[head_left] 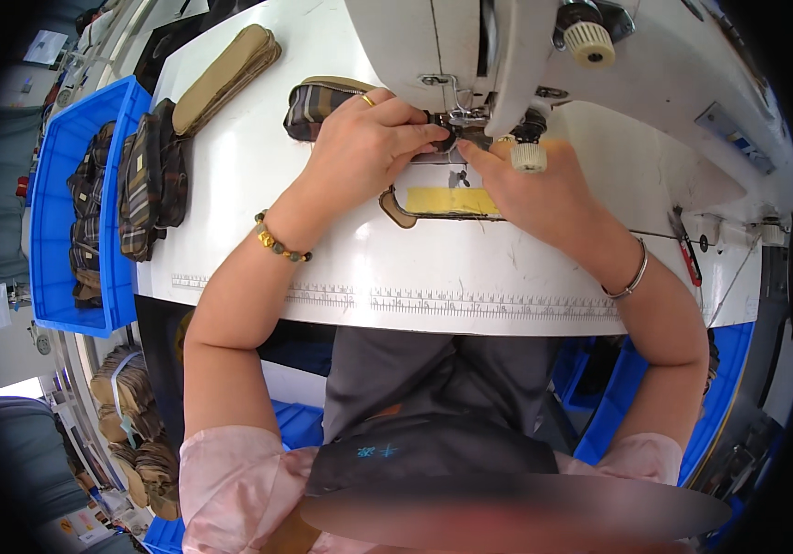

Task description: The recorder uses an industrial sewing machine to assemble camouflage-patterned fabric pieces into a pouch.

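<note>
tabletop [526,268], pouch [308,109] partly under left hand [364,143]

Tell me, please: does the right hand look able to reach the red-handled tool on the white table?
Probably yes. The red-handled tool lies uncovered on the table, beside the right forearm, and nothing seems to block it. The right hand would only need to leave the sewing machine's needle area.
</note>
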`<move>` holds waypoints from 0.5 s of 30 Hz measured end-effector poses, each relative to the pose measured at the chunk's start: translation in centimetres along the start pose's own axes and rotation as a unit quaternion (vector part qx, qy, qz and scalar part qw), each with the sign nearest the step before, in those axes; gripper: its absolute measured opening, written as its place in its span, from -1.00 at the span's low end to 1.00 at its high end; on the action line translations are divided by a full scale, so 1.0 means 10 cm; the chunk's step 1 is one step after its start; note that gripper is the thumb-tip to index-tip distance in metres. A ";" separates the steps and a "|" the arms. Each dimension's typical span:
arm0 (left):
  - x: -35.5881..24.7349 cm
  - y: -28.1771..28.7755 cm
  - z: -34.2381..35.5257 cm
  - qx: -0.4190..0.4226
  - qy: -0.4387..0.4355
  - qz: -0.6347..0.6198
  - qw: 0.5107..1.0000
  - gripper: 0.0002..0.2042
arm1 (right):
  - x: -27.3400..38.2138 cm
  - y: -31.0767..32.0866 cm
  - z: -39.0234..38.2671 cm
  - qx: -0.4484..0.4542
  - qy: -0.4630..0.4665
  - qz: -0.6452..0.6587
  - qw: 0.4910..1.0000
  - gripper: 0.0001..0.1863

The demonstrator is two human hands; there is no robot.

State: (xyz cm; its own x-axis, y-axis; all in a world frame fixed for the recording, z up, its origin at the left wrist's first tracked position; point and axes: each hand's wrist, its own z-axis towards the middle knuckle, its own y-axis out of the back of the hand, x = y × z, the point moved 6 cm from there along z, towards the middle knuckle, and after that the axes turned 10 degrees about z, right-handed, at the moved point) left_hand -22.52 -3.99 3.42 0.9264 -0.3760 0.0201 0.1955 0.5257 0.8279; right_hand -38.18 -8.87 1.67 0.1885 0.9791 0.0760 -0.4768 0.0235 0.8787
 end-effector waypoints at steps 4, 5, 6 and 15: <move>0.02 -0.01 0.03 -0.015 0.003 -0.004 1.000 -0.80 | 0.04 0.12 0.05 -0.010 0.005 -0.029 1.000 -0.79; 0.02 -0.01 0.04 -0.013 0.008 -0.005 1.000 -0.80 | 0.04 0.12 0.04 -0.012 0.009 -0.037 0.999 -0.79; 0.01 0.03 0.05 -0.024 0.005 -0.002 1.000 -0.80 | 0.03 0.10 0.03 -0.015 0.003 -0.011 1.000 -0.77; -0.08 0.27 -0.11 -0.009 0.022 0.050 0.998 -0.86 | 0.07 -0.03 -0.02 0.040 -0.037 0.069 0.996 -0.77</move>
State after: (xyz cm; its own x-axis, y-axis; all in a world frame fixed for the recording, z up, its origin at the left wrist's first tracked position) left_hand -22.41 -1.44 4.97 0.9547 -0.2873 0.0769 0.1071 0.5734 0.8123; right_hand -38.10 -8.10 1.33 0.1897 0.9542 0.2312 -0.4337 -0.1298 0.8917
